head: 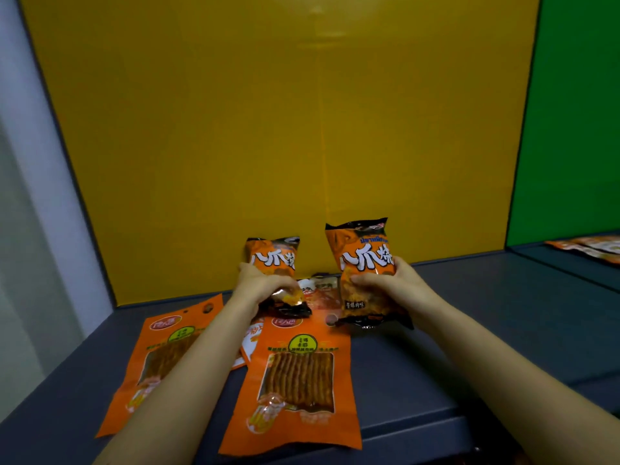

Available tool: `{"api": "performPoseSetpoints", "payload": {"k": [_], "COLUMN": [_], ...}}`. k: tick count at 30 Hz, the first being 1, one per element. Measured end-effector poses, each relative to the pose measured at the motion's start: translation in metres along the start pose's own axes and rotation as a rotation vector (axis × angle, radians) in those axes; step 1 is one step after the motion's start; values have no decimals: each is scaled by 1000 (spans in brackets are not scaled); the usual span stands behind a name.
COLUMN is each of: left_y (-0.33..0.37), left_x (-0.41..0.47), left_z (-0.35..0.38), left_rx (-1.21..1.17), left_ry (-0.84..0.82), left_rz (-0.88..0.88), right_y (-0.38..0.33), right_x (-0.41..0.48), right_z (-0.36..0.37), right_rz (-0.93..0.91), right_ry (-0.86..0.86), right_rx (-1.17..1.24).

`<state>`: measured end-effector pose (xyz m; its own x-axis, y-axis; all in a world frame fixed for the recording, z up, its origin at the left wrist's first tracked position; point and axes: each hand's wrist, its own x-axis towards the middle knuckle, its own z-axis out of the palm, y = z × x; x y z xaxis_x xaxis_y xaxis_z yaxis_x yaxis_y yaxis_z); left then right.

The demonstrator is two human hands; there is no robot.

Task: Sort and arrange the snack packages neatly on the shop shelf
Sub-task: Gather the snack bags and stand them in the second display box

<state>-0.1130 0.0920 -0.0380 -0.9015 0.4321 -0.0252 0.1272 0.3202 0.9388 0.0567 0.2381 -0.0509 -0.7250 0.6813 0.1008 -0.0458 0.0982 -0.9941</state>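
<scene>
2 hands grip 1 puffed packet apiece, the left hand point(258, 284) curled round the left packet point(273, 256), the right hand point(393, 280) round the right packet point(364, 255), both upright over the grey shelf point(469, 330), where slick film could slip free and drop onto the flat orange pouch point(298, 380) just in front.
</scene>
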Motion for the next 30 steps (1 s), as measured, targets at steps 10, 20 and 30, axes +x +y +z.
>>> {"api": "performPoseSetpoints", "payload": {"k": [10,20,30], "left_y": [74,144,206], "left_x": [-40,-143,-249], "left_z": [80,297,507], "left_rx": [-107,-76,-140], "left_ry": [-393,-824,-1020], "left_rz": [175,235,287], "right_y": [-16,-11,3], "right_x": [-36,-135,-207], "right_z": [-112,-337,-566], "right_rz": [17,41,59], "right_ry": [188,510,712], "right_rx": [34,6,-19]}}
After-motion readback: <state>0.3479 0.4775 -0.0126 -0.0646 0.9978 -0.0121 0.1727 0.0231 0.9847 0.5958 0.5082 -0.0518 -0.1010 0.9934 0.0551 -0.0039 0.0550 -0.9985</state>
